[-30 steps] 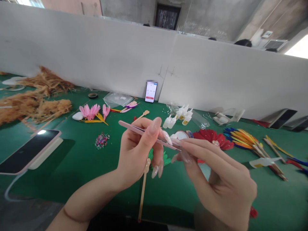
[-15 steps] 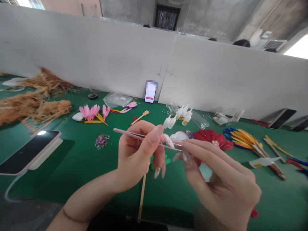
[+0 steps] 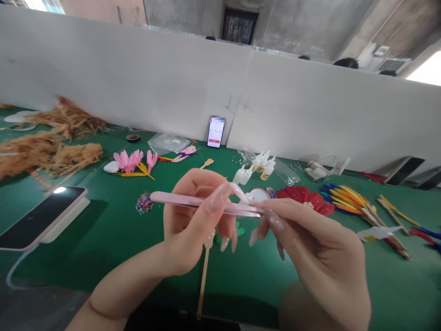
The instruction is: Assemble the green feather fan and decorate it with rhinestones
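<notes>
Pink tweezers [image 3: 175,199] lie level in front of me, held between the thumb and fingers of my left hand [image 3: 189,232]. At their metal tips, the thumb and index finger of my right hand [image 3: 324,253] are closed in a pinch. Whether something small sits between those fingertips is hidden. Beneath my left hand is a wooden stick [image 3: 204,280] with a wider top end. Green petals [image 3: 240,229] show on the table just behind my fingers. Beyond my right hand lies a red feather flower [image 3: 298,197].
White glue bottles [image 3: 243,174] stand behind my hands, and another glue bottle [image 3: 375,233] lies at right near coloured feathers [image 3: 347,197]. Colourful beads [image 3: 144,202], pink feathers [image 3: 129,160], a phone [image 3: 44,216] and dried plumes [image 3: 65,154] are at left. A phone [image 3: 215,132] leans against the white partition [image 3: 155,82].
The tweezers have turned so their broad pink side shows, and their arms look closer together. My right hand has shifted slightly, its thumb and index finger now at the tips.
</notes>
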A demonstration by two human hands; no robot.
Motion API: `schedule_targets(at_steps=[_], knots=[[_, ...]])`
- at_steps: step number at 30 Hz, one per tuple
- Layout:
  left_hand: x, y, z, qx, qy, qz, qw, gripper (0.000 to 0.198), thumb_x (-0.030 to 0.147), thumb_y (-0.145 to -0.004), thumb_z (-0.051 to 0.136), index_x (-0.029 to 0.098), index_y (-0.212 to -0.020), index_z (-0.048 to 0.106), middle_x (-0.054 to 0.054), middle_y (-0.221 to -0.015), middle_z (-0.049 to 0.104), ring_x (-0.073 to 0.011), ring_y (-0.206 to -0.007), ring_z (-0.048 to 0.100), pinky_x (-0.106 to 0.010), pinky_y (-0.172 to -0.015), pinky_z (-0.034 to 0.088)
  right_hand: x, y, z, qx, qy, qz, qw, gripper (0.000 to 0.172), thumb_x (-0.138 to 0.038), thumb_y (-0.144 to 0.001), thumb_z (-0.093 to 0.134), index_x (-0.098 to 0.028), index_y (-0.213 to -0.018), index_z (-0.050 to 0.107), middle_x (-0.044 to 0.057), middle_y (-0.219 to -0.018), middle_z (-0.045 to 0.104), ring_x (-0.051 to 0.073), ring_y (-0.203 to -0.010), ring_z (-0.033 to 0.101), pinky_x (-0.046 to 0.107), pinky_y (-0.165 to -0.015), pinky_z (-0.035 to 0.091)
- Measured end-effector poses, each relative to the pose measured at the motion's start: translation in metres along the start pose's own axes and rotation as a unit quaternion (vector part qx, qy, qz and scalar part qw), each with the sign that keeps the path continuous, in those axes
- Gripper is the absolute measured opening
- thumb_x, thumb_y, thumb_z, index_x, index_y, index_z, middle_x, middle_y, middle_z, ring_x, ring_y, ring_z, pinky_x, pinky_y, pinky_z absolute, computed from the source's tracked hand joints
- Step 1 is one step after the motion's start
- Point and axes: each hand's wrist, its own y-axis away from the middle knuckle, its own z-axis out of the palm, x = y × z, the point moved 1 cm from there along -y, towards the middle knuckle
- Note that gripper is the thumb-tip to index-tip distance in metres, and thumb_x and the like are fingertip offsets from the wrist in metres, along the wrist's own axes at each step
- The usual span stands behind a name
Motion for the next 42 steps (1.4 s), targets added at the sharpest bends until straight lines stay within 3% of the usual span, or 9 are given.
schedule_targets(at_steps=[8, 14, 22, 42], knots=[[0.0058, -0.0025, 0.0011, 0.007, 0.002, -0.023, 1.000, 0.012, 0.030, -0.095, 0.053, 0.027, -0.098, 0.064, 0.007, -0.055, 0.058, -0.0056, -0.039, 0.051, -0.018, -0.042, 0.042, -0.0070, -0.0040, 0.0005, -0.050, -0.074, 0.033, 0.995, 0.014, -0.018, -0.090, 0.059, -0.022, -0.088, 0.072, -0.003, -0.062, 0.068, 0.006, -0.047, 0.058, 0.014, -0.038, 0.042], [0.0045, -0.0035, 0.0005, 0.021, 0.015, -0.050, 0.998, 0.016, 0.034, -0.096, 0.052, 0.024, -0.093, 0.065, 0.006, -0.052, 0.058, -0.0061, -0.035, 0.049, -0.019, -0.039, 0.041, -0.0079, -0.0059, 0.0012, -0.019, -0.056, 0.017, 0.998, 0.012, -0.016, -0.088, 0.061, -0.021, -0.088, 0.072, -0.003, -0.058, 0.066, 0.007, -0.046, 0.059, 0.014, -0.038, 0.044], [0.0003, -0.0062, 0.0024, 0.014, 0.069, -0.087, 0.994, 0.015, 0.033, -0.094, 0.054, 0.021, -0.089, 0.062, 0.005, -0.052, 0.059, -0.0057, -0.033, 0.049, -0.018, -0.036, 0.039, -0.0066, -0.0006, 0.0021, 0.003, -0.038, -0.020, 0.999, 0.022, -0.011, -0.088, 0.058, -0.025, -0.099, 0.072, -0.002, -0.080, 0.071, 0.006, -0.053, 0.060, 0.014, -0.041, 0.044], [0.0007, -0.0053, 0.0049, 0.040, 0.063, -0.122, 0.990, 0.018, 0.037, -0.091, 0.058, 0.020, -0.086, 0.058, 0.005, -0.047, 0.054, -0.0076, -0.034, 0.046, -0.018, -0.034, 0.037, -0.0072, 0.0017, 0.0053, 0.033, 0.041, -0.037, 0.998, 0.019, -0.011, -0.089, 0.058, -0.025, -0.096, 0.070, -0.004, -0.069, 0.067, 0.006, -0.051, 0.056, 0.017, -0.041, 0.042]])
